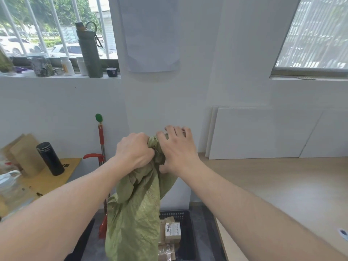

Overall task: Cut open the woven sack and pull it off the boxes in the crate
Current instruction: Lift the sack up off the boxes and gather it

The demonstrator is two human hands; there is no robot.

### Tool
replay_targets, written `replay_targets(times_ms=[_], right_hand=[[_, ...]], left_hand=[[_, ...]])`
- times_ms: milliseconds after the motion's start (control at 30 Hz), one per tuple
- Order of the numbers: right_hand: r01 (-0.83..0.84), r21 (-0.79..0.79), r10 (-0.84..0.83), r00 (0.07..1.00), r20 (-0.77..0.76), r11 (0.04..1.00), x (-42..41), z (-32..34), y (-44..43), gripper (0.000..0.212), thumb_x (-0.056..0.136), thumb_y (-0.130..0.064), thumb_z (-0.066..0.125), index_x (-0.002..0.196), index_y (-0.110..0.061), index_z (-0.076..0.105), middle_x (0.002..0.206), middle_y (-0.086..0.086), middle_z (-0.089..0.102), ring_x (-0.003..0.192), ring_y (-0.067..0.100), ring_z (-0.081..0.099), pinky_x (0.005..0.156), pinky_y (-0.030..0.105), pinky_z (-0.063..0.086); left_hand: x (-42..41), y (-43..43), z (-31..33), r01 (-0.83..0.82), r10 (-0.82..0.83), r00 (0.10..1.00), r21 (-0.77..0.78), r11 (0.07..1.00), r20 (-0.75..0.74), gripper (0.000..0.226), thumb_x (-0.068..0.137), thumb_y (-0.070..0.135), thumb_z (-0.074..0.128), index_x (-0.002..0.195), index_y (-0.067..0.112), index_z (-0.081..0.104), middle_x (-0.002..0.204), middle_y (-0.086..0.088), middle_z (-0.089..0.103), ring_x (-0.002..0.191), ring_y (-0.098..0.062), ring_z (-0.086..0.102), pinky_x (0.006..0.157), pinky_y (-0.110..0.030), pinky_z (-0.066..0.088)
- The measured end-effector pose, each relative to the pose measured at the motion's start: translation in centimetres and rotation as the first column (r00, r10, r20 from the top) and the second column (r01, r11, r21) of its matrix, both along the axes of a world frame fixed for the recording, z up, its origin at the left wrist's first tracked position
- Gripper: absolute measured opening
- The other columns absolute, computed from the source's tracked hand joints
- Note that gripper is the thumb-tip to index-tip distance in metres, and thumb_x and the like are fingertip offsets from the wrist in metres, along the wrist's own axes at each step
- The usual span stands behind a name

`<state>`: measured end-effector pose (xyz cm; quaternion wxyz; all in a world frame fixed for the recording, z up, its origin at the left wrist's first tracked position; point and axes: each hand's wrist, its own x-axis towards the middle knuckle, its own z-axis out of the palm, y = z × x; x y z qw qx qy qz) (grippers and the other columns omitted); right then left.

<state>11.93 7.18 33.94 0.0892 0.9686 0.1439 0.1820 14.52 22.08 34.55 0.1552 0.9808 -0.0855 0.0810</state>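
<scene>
A green woven sack [135,213] hangs in the air, bunched at its top and trailing down over the left side of a dark plastic crate [185,234] on the floor. My left hand [134,152] is clenched around the gathered top of the sack. My right hand [177,147] presses against the same bunch from the right, with fingers spread over it. Brown cardboard boxes [172,232] with white labels lie uncovered in the crate beside the sack's lower end. No cutting tool is visible.
A light wooden tabletop [273,185] is on the right, with white boards [263,132] leaning on the wall. A red-handled mop [101,147] stands left of the sack. At far left, a yellow table [50,178] holds a black flask [49,159] and brown paper bags.
</scene>
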Motion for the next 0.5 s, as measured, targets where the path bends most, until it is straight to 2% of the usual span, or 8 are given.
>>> replay_targets(times_ms=[67,100,167,233,267,333,400,500], right_hand=[[0.066,0.009,-0.067,0.997,0.041,0.998,-0.1,-0.3,0.3,0.109,0.058,-0.048,0.091,0.146,-0.013,0.036,0.137,0.015,0.048,0.128,0.036,0.047,0.108,0.051,0.032],[0.093,0.021,-0.095,0.993,0.073,0.995,-0.1,-0.5,0.4,0.109,0.059,-0.042,0.092,0.147,-0.012,0.035,0.134,0.016,0.05,0.126,0.037,0.048,0.108,0.05,0.033],[0.109,0.057,-0.116,0.981,0.153,0.992,0.0,-0.7,0.3,0.091,0.059,-0.018,0.089,0.139,-0.011,0.046,0.119,0.015,0.057,0.112,0.037,0.057,0.102,0.048,0.038],[0.065,0.097,-0.087,0.967,0.241,0.993,0.0,-0.7,-0.1,0.064,0.054,0.003,0.078,0.114,-0.01,0.061,0.096,0.012,0.061,0.086,0.034,0.061,0.088,0.045,0.045],[0.041,0.109,-0.069,0.959,0.276,0.993,0.0,-0.6,-0.2,0.053,0.053,0.007,0.074,0.101,-0.01,0.063,0.085,0.01,0.06,0.076,0.033,0.06,0.079,0.043,0.046],[0.001,0.107,-0.034,0.952,0.304,0.994,0.0,-0.7,-0.5,0.043,0.05,0.01,0.071,0.085,-0.012,0.06,0.073,0.007,0.058,0.065,0.03,0.056,0.068,0.039,0.041],[-0.023,0.102,-0.009,0.954,0.3,0.995,0.0,-0.7,-0.5,0.041,0.048,0.011,0.068,0.079,-0.014,0.059,0.068,0.006,0.056,0.061,0.029,0.055,0.063,0.036,0.033],[-0.033,0.111,0.002,0.963,0.27,0.993,0.2,-0.7,-0.3,0.036,0.048,0.009,0.067,0.07,-0.016,0.056,0.063,0.004,0.055,0.056,0.029,0.053,0.061,0.035,0.028]], left_hand=[[0.2,-0.4,0.4,0.004,-0.006,0.999,-0.067,0.998,-0.033,0.008,0.071,0.02,0.054,0.072,0.014,0.06,0.075,-0.008,0.064,0.071,-0.035,0.061,0.064,-0.037,0.052],[0.2,-0.5,0.6,0.012,-0.017,0.998,-0.101,0.995,-0.055,0.009,0.07,0.02,0.053,0.07,0.013,0.06,0.075,-0.009,0.065,0.072,-0.036,0.062,0.064,-0.036,0.051],[0.2,-0.8,1.0,0.028,-0.049,0.992,-0.181,0.983,-0.113,0.011,0.069,0.02,0.052,0.068,0.012,0.06,0.075,-0.01,0.067,0.074,-0.037,0.063,0.062,-0.035,0.049],[0.2,-0.7,1.1,0.05,-0.1,0.978,-0.264,0.963,-0.182,0.011,0.074,0.016,0.057,0.064,0.01,0.058,0.07,-0.008,0.066,0.071,-0.033,0.062,0.058,-0.033,0.045],[0.2,-0.6,1.1,0.064,-0.135,0.967,-0.307,0.95,-0.215,0.016,0.076,0.012,0.061,0.06,0.011,0.056,0.064,-0.004,0.064,0.066,-0.029,0.059,0.056,-0.032,0.042],[0.0,-0.4,1.1,0.097,-0.207,0.942,-0.376,0.922,-0.266,0.03,0.074,0.005,0.065,0.051,0.014,0.049,0.05,0.005,0.052,0.053,-0.021,0.049,0.054,-0.031,0.037],[-0.2,0.0,1.2,0.137,-0.271,0.918,-0.411,0.901,-0.288,0.037,0.072,0.002,0.066,0.046,0.017,0.044,0.043,0.009,0.043,0.044,-0.015,0.04,0.052,-0.03,0.033],[-0.3,0.5,1.0,0.227,-0.358,0.886,-0.398,0.889,-0.295,0.025,0.068,0.013,0.066,0.053,0.018,0.046,0.049,0.007,0.045,0.047,-0.015,0.042,0.053,-0.031,0.036]])
